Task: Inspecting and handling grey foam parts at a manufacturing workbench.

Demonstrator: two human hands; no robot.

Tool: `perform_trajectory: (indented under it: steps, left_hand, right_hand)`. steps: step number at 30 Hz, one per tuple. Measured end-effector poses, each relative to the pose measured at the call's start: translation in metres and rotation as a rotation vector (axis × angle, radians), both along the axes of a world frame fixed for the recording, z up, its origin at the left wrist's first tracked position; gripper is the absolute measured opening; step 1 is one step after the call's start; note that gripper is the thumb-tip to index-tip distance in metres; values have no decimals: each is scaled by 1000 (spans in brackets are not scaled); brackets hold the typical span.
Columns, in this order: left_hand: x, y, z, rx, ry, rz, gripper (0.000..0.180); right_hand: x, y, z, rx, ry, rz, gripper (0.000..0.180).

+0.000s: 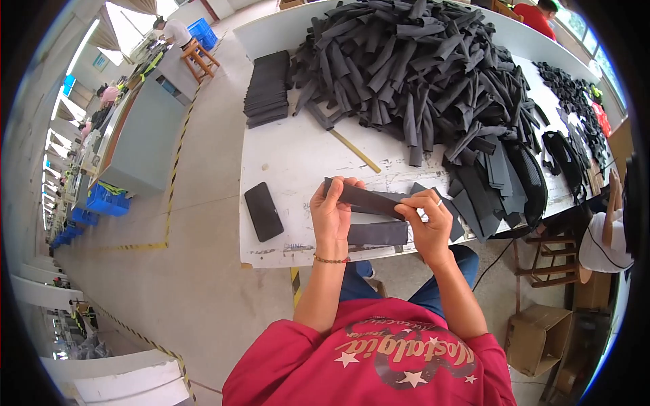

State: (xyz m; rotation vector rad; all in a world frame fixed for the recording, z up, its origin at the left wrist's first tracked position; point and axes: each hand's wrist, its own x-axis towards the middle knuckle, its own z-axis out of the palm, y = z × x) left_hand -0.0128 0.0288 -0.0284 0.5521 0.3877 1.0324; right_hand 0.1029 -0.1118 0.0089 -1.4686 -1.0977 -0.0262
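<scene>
A dark grey fabric strip (366, 198) is stretched between my two hands above the table's near edge. My left hand (331, 208) grips its left end, the thumb pressed on top. At the other end, my right hand (429, 222), with a ring on one finger, pinches the strip between thumb and fingertips. Below it, a folded dark strip (378, 233) lies flat on the white table (291, 159). More dark flat pieces (479, 199) lie to the right of my right hand, partly overlapping. A black phone (264, 212) rests to the left of my left hand.
A large heap of dark fabric strips (406, 74) covers the table's far part. A neat stack of strips (267, 91) stands at its left, and a yellowish stick (355, 150) lies nearby. Black mesh pieces (527, 179) lie at right. A person (606, 233) sits beside the table's right end.
</scene>
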Motion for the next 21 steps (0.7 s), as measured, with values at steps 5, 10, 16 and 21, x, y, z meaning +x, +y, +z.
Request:
perform_trajectory:
  steps: [5,10,16,21]
  left_hand:
    - [-5,0,-3,6,-42,-71,16]
    - [0,-5,4,47,-1,-61,20]
    - [0,-8,-2,-101,388,271,25]
    - [-5,-6,3,-137,328,-98,20]
  right_hand:
    - [-1,0,-16,24,286,74,11]
    - [2,0,-16,27,80,34,14]
    - [9,0,0,90,-492,-70,24]
    - [8,-1,-2,42,-711,92,33]
